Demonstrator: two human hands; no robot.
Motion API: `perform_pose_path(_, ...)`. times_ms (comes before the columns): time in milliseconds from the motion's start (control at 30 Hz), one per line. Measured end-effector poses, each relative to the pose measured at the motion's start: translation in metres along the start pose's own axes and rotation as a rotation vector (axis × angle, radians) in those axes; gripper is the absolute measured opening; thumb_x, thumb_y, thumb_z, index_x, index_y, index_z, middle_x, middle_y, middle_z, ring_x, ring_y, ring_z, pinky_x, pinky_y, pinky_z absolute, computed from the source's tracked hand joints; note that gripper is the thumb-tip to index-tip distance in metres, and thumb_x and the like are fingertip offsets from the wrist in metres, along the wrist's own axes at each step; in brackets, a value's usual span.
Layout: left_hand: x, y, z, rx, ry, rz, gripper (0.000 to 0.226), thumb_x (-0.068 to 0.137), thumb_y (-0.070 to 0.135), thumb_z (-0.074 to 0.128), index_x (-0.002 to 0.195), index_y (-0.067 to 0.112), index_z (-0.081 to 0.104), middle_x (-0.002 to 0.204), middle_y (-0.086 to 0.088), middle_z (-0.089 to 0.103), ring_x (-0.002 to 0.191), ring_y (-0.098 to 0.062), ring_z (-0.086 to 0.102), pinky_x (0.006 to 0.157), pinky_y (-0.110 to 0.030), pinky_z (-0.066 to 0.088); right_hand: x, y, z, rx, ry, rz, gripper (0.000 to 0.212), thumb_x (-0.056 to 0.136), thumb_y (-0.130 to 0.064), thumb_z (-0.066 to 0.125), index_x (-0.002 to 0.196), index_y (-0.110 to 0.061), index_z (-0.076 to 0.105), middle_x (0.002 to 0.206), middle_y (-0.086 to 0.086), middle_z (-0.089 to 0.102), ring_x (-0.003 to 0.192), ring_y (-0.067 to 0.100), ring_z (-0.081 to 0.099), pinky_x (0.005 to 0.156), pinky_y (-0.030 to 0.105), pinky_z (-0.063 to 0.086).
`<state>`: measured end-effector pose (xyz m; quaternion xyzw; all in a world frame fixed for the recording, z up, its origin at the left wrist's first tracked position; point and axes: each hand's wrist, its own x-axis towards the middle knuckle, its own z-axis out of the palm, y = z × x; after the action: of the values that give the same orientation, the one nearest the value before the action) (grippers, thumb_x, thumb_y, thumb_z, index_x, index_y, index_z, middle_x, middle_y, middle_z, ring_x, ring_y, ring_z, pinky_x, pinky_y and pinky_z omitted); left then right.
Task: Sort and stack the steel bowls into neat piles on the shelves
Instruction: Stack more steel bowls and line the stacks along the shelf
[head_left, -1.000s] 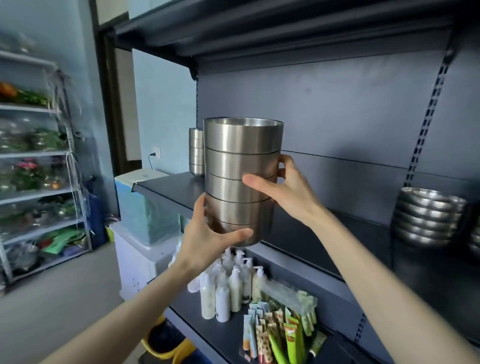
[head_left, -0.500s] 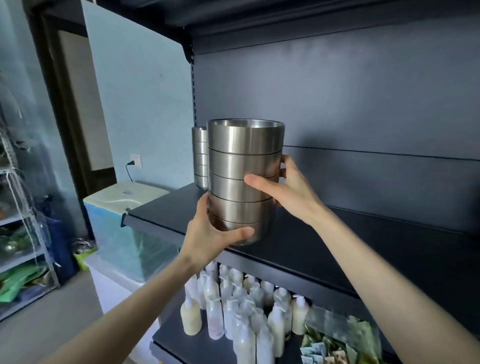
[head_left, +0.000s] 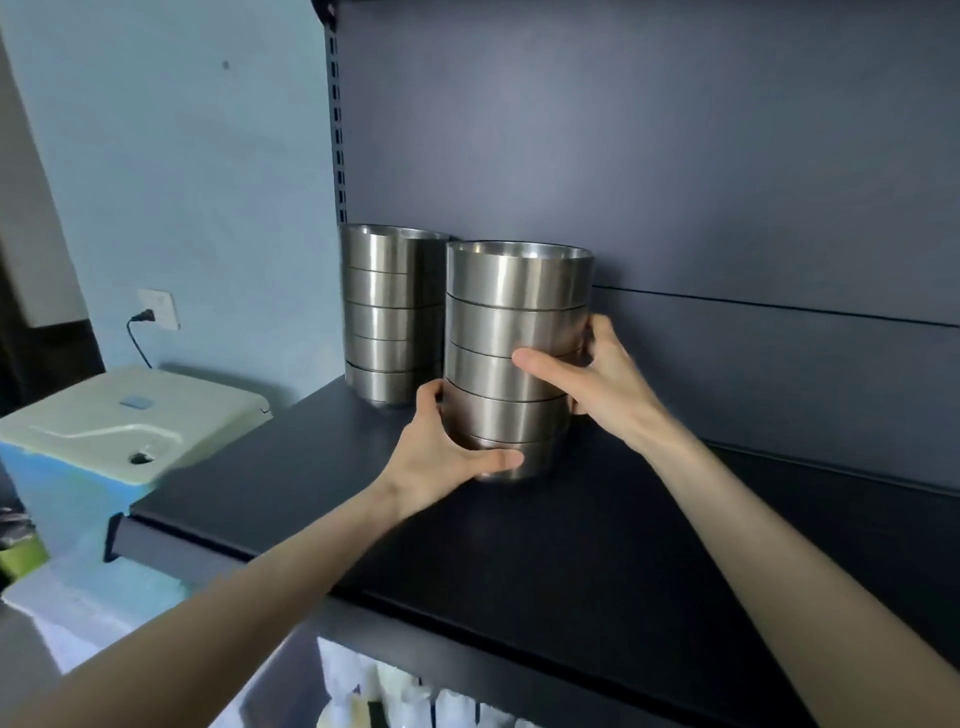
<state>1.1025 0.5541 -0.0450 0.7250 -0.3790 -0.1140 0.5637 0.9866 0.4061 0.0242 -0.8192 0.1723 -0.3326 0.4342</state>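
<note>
L hand grips the base of the 5-bowl stack; R hand clamps its mid right side. Vs 0.5 s ago the stack has moved from the shelf front edge to further in, base at board level; contact unclear. Just behind-left stands the 2nd stack.

Brushed, softly gleaming steel bowls; matt, smooth dark shelf

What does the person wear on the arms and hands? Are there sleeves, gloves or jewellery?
Nothing worn is visible. The left hand and right hand have no gloves and no visible rings. The left forearm and right forearm are bare to the frame edge: no sleeves, watch or bracelet.
</note>
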Motion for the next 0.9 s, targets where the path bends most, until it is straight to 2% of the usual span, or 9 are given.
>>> perform_pose_path(200, 0.049, -0.017, -0.003, -0.033, -0.083, 0.016, 0.122, 0.051, 0.041, 0.091, 0.145, 0.021, 0.016, 0.137, 0.001, 0.047, 0.126, -0.014, 0.047, 0.108, -0.037, 0.040, 0.036, 0.015, 0.011, -0.005, 0.041, 0.045, 0.104, 0.040, -0.080, 0.075, 0.126, -0.033, 0.040, 0.114, -0.018, 0.063, 0.107, 0.009, 0.062, 0.090, 0.041, 0.054)
perform_pose_path(367, 0.078, -0.028, -0.002, -0.065, -0.132, 0.026, 0.123, 0.049, 0.045, 0.090, 0.145, 0.028, 0.015, 0.140, 0.004, 0.045, 0.129, -0.012, 0.043, 0.110, -0.036, 0.037, 0.052, 0.023, 0.019, -0.001, 0.107, 0.066, 0.110, 0.040, -0.080, 0.075, 0.133, -0.032, 0.039, 0.115, -0.020, 0.062, 0.109, 0.006, 0.061, 0.094, 0.040, 0.053)
perform_pose_path(533, 0.098, -0.035, -0.004, -0.057, -0.176, 0.029, 0.130, 0.053, 0.047, 0.087, 0.150, 0.028, 0.003, 0.147, 0.006, 0.038, 0.130, -0.007, 0.036, 0.103, -0.021, 0.030, 0.064, 0.026, 0.027, -0.006, 0.141, 0.101, 0.111, 0.041, -0.081, 0.074, 0.134, -0.033, 0.040, 0.122, -0.015, 0.061, 0.115, 0.009, 0.057, 0.098, 0.043, 0.050)
perform_pose_path(733, 0.101, -0.044, -0.001, -0.020, -0.129, 0.072, 0.127, 0.059, 0.049, 0.084, 0.152, 0.024, 0.000, 0.151, 0.003, 0.035, 0.137, -0.011, 0.033, 0.102, -0.019, 0.027, 0.071, 0.029, 0.031, 0.005, 0.153, 0.108, 0.113, 0.041, -0.080, 0.074, 0.137, -0.035, 0.037, 0.125, -0.016, 0.057, 0.117, 0.008, 0.055, 0.099, 0.042, 0.050)
perform_pose_path(900, 0.098, -0.045, 0.001, 0.010, -0.052, 0.095, 0.120, 0.058, 0.048, 0.085, 0.150, 0.024, 0.012, 0.145, -0.001, 0.043, 0.131, -0.015, 0.042, 0.104, -0.024, 0.035, 0.073, 0.031, 0.031, 0.020, 0.146, 0.104, 0.113, 0.042, -0.077, 0.076, 0.138, -0.032, 0.037, 0.125, -0.016, 0.058, 0.116, 0.005, 0.056, 0.099, 0.042, 0.050)
